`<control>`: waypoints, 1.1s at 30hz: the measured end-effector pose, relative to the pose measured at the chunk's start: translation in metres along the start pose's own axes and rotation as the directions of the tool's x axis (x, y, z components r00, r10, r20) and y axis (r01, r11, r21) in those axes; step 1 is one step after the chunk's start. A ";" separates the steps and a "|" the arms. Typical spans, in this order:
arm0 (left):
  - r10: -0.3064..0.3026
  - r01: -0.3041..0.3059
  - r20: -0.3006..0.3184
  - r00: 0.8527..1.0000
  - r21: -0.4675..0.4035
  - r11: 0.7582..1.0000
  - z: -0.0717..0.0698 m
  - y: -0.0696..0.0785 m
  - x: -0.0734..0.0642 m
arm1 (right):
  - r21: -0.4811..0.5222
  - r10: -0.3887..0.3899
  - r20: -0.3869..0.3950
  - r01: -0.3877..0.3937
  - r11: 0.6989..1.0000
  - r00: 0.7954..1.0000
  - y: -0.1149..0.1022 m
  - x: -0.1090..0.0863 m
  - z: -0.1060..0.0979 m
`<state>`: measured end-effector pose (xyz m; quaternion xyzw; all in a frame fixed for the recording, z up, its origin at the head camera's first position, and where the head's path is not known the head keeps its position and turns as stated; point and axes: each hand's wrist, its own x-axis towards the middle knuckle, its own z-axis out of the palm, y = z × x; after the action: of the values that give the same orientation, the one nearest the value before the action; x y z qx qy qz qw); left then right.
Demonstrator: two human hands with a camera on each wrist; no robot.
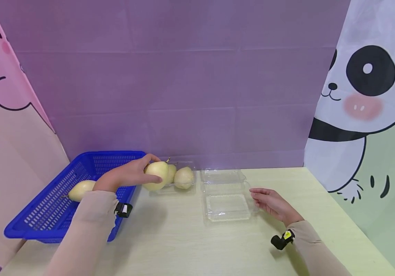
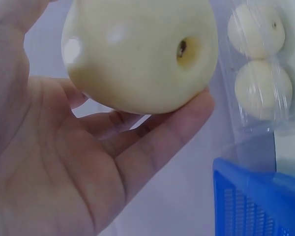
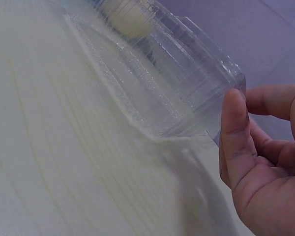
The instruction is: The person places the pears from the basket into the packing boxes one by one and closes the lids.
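A pear in the hand, an open box being steadied

The pale yellow, round pear [image 1: 156,174] is left of centre in the head view, above the light wooden table [image 1: 190,237]. The left hand [image 1: 126,177] holds it, with the thumb and the fingers curved around it. To its right, two pale yellow pears [image 1: 184,178] sit in a clear plastic box [image 1: 186,164]; I cannot tell if its lid is closed. Right of centre stands the empty, clear plastic container [image 1: 227,203], its lid open toward the back. The right hand [image 1: 273,205] pinches its right edge. At the lower left, the blue plastic basket [image 1: 28,234] contains one more yellowish pear [image 1: 80,191].

In my judgement, the step in hand is transferring the pear into packaging. The next move probably calls for carrying it rightward and lowering it gently, while the light container is kept steady.
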<state>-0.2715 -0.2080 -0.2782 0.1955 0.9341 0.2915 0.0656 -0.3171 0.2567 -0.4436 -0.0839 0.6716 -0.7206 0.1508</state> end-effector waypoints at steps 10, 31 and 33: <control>0.042 -0.042 0.014 0.999 -0.031 0.999 0.021 0.006 0.018 | 0.002 0.004 -0.007 -0.004 1.000 1.000 -0.001 0.000 0.001; 0.184 -0.195 -0.128 0.975 -0.080 0.978 0.082 0.031 0.043 | -0.003 -0.007 -0.013 0.007 1.000 1.000 0.000 0.001 0.001; 0.183 -0.198 -0.135 0.974 -0.107 0.974 0.089 0.034 0.046 | -0.006 -0.007 -0.011 0.007 1.000 1.000 0.001 0.001 0.000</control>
<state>-0.2813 -0.1179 -0.3327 0.2616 0.8941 0.3634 -0.0093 -0.3176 0.2559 -0.4444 -0.0827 0.6743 -0.7195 0.1444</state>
